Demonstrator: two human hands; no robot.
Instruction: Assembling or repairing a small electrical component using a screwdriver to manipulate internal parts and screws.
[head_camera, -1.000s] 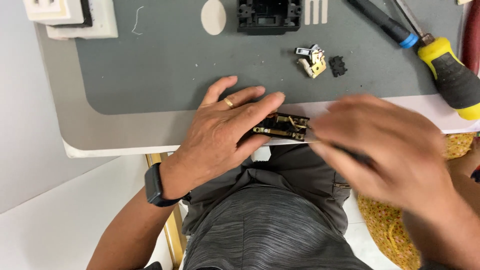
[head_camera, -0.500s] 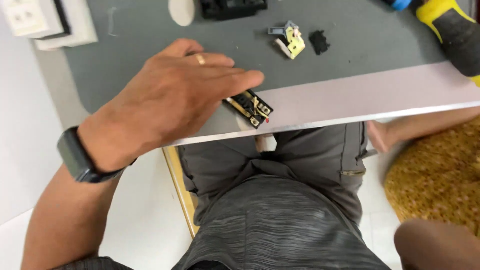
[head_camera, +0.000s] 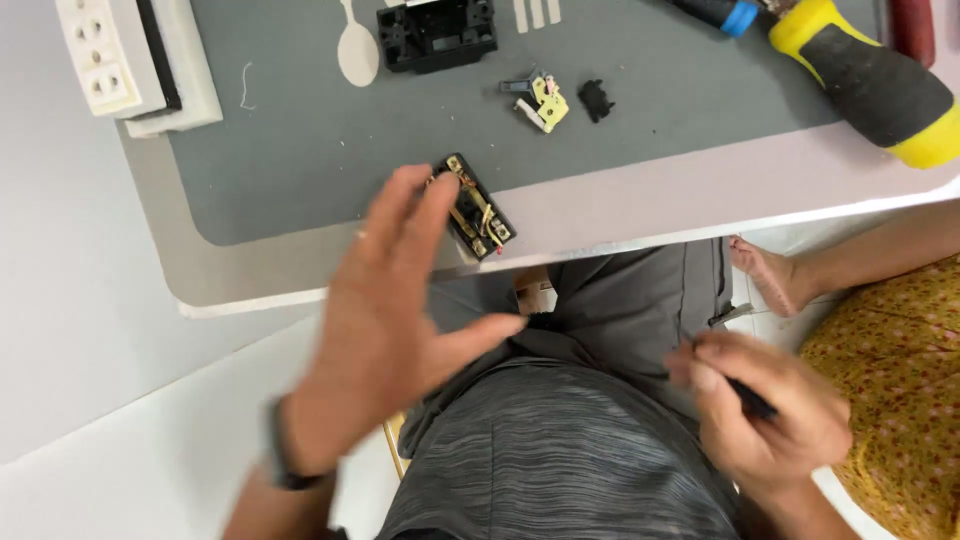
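Switch module (head_camera: 475, 206), small, black, rigid, light, with fragile exposed brass contacts, is lying near the tabletop (head_camera: 640, 200) edge, best pinched by its plastic sides; left hand (head_camera: 392, 320) is hovering open beside it, right hand (head_camera: 765, 415) is pinching a thin dark tool (head_camera: 750, 398).

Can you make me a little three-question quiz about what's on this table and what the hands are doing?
1. True or false: the left hand is gripping the small black part with brass strips.
2. What does the right hand hold? A) a thin dark tool B) a spoon C) nothing
3. What colours is the big screwdriver handle?

Key:
1. False: the hand is open, fingers spread, and the part lies on the grey mat.
2. A.
3. Yellow and black.
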